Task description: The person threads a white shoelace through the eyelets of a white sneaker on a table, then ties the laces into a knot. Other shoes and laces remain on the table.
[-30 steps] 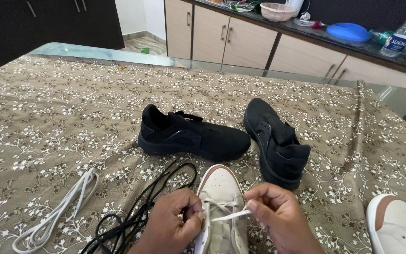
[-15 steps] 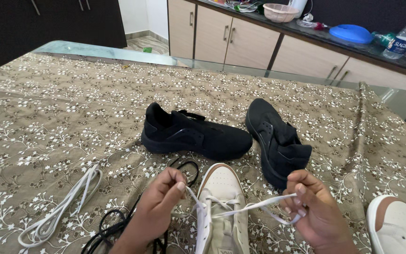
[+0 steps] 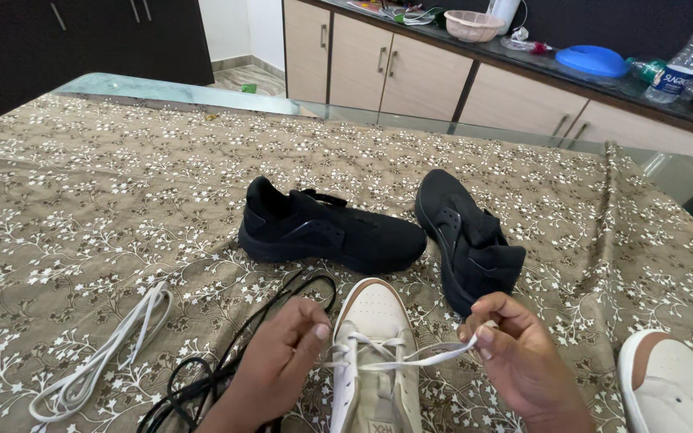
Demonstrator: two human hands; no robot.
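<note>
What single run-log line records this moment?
left hand: pinching white lace | right hand: pulling lace end | white shoe: between hands | black laces: loose beside

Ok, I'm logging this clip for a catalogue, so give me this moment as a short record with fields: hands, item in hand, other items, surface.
left hand: pinches one end of the white lace
right hand: pinches the other end, drawn out to the right
item in hand: white shoe, toe pointing away, lace threaded through its front eyelets
other shoes: two black shoes, unlaced; second white shoe at right edge
loose laces: white lace bundle; black laces
surface: floral tablecloth
</note>
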